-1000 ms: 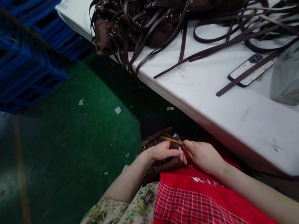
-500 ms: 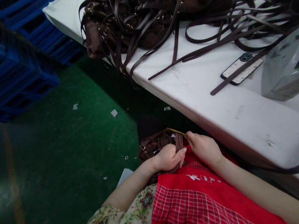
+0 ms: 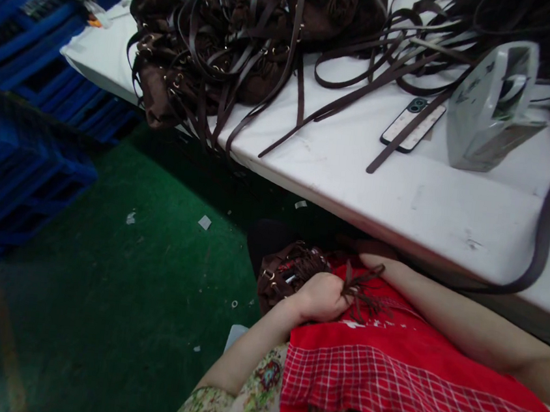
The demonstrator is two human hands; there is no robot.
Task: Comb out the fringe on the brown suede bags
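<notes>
My left hand (image 3: 325, 296) is closed around a brown tassel (image 3: 366, 294), whose thin strands spread out to its right over the red apron. A small brown bag (image 3: 272, 276) with metal rings lies on my lap, partly behind that hand. My right hand (image 3: 373, 250) is farther right, beside the underside of the table edge; its fingers are in dark shadow, so whether it holds anything does not show.
On the white table (image 3: 450, 218) lie a heap of brown bags (image 3: 170, 83), long dark straps (image 3: 334, 110), a phone (image 3: 414, 125) under a strap and a grey plastic holder (image 3: 484, 113). Blue pallets (image 3: 18, 172) stand on the green floor at left.
My right hand has moved from the bag toward the table's underside, and the yellow strip it held is out of sight. The tassel strands now splay rightward from my left hand. The view has shifted.
</notes>
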